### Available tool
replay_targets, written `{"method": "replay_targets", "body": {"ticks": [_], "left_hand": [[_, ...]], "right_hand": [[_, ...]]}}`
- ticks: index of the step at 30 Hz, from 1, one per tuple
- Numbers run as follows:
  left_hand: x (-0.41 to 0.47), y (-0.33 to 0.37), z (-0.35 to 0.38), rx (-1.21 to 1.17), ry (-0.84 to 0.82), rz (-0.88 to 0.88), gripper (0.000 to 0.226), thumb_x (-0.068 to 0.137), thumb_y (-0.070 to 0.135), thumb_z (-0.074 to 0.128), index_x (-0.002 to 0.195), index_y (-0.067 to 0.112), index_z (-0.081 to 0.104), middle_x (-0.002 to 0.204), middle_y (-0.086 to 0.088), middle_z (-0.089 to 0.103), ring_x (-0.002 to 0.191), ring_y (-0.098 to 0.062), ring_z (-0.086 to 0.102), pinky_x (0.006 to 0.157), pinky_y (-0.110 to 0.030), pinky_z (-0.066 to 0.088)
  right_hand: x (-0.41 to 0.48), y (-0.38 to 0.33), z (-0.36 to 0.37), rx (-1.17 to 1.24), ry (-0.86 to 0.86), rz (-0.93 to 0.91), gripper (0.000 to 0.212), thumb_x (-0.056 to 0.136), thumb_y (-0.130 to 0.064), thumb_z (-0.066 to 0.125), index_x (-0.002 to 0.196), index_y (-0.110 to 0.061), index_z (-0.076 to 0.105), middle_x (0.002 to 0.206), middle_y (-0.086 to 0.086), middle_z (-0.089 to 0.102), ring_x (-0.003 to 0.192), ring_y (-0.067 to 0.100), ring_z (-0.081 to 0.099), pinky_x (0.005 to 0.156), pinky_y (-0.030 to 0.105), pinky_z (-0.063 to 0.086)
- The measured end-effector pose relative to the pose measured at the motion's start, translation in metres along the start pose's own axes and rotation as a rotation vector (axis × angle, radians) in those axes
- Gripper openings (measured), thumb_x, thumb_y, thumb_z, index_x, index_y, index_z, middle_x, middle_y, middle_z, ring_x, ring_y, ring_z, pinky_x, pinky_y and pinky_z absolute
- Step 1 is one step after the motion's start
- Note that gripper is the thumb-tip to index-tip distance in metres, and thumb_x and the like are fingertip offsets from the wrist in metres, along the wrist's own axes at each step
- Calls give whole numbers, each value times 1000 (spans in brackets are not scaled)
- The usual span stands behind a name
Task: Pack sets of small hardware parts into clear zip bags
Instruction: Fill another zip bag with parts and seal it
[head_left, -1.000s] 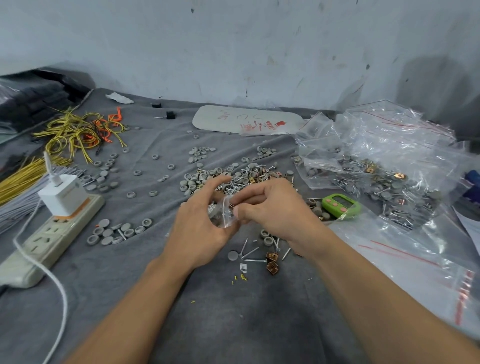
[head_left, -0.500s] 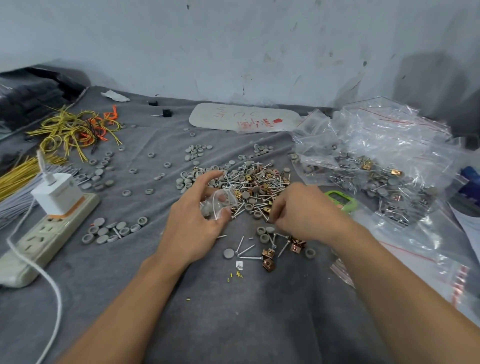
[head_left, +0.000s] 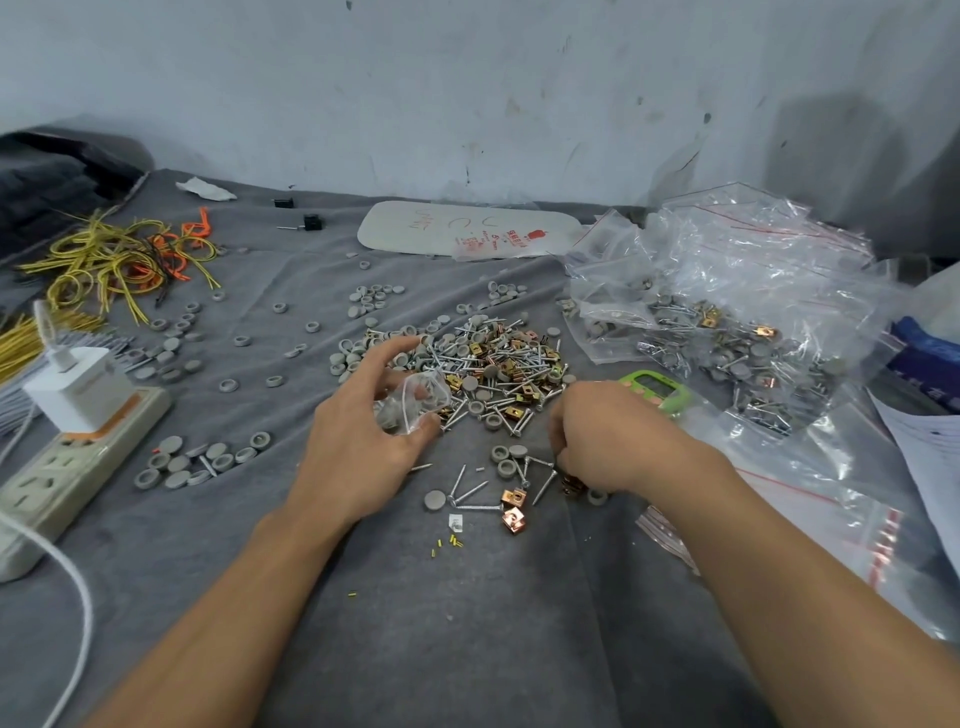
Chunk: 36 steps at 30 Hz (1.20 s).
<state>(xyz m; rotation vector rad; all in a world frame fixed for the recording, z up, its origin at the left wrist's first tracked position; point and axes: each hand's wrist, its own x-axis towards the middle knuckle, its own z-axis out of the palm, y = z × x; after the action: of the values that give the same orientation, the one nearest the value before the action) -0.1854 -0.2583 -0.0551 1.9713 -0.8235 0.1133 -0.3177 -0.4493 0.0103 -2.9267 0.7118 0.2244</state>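
Bag (head_left: 415, 401): small, clear, was held pinched between thumb and fingers of the left hand (head_left: 358, 447), just above the desk (head_left: 467, 623) at the near-left edge of the pile (head_left: 498, 364), mouth apparently turned rightward. Set (head_left: 511, 499) of screws, caps and clips: was laid on the desk between the hands, right of and nearer than the bag, closest to the right hand (head_left: 608, 441). Right hand: was held low, palm-down, fingers curled onto a clip (head_left: 571, 488) at the set's right edge; whether it was gripped could not be told.
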Motion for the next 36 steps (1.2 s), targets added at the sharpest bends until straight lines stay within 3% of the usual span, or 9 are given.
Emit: {"method": "replay_targets", "body": {"ticks": [3, 5, 9, 15, 19, 23, 29, 34, 36], "left_hand": [[0, 0, 0, 7, -2, -1, 71, 81, 32, 81, 135, 60, 44, 111, 19, 72, 113, -5, 63, 90, -35, 46], [0, 0, 0, 6, 0, 2, 71, 81, 32, 81, 135, 59, 44, 109, 19, 72, 112, -4, 63, 90, -34, 45], [0, 0, 0, 4, 3, 6, 71, 81, 30, 81, 135, 58, 44, 109, 19, 72, 112, -4, 63, 91, -34, 45], [0, 1, 0, 7, -2, 3, 72, 81, 33, 81, 135, 60, 43, 109, 21, 71, 109, -3, 64, 87, -33, 45], [0, 1, -1, 13, -1, 10, 72, 80, 33, 82, 135, 59, 44, 109, 23, 71, 104, 1, 64, 83, -29, 46], [0, 1, -1, 18, -1, 17, 71, 80, 32, 81, 135, 58, 44, 107, 21, 71, 101, 2, 64, 80, -25, 44], [0, 1, 0, 19, 1, 21, 70, 80, 34, 82, 135, 58, 45, 106, 22, 72, 103, 3, 63, 82, -23, 43], [0, 0, 0, 23, 2, 24, 71, 79, 34, 82, 134, 60, 45, 105, 24, 71, 102, 4, 64, 81, -18, 42], [0, 0, 1, 17, 4, 27, 69, 79, 39, 80, 134, 60, 44, 105, 25, 71, 102, 5, 64, 81, -18, 43]], "right_hand": [[2, 0, -4, 77, 34, -28, 8, 90, -12, 64, 88, -19, 66, 93, 3, 69, 87, 24, 66, 74, 32, 54], [3, -2, -8, 217, 77, -41, 19, 93, -14, 65, 80, -26, 59, 87, -2, 65, 81, 19, 63, 68, 25, 45], [2, -9, -10, 437, 104, -59, 23, 95, -11, 62, 78, -26, 59, 88, 1, 71, 79, 21, 67, 67, 27, 50], [5, -12, -5, 335, 83, -42, 16, 99, -20, 60, 86, -28, 64, 92, 0, 72, 90, 20, 66, 79, 29, 52], [6, -7, -7, 369, 91, -18, 19, 102, -23, 58, 86, -24, 67, 90, 1, 71, 83, 18, 64, 71, 27, 44], [3, -5, -7, 465, 65, -25, 22, 100, -10, 52, 91, -19, 69, 88, 1, 74, 83, 19, 70, 77, 37, 59], [5, -7, -2, 654, 86, -64, 24, 97, -5, 56, 86, -19, 71, 69, -1, 75, 54, 7, 68, 50, 18, 49], [8, -7, -2, 656, 130, -70, 20, 93, -12, 67, 77, -20, 74, 65, -7, 75, 52, 3, 64, 57, 22, 53], [9, -7, 0, 623, 137, -64, 20, 94, -17, 68, 76, -21, 74, 65, -10, 74, 46, -2, 57, 53, 17, 47]]}}
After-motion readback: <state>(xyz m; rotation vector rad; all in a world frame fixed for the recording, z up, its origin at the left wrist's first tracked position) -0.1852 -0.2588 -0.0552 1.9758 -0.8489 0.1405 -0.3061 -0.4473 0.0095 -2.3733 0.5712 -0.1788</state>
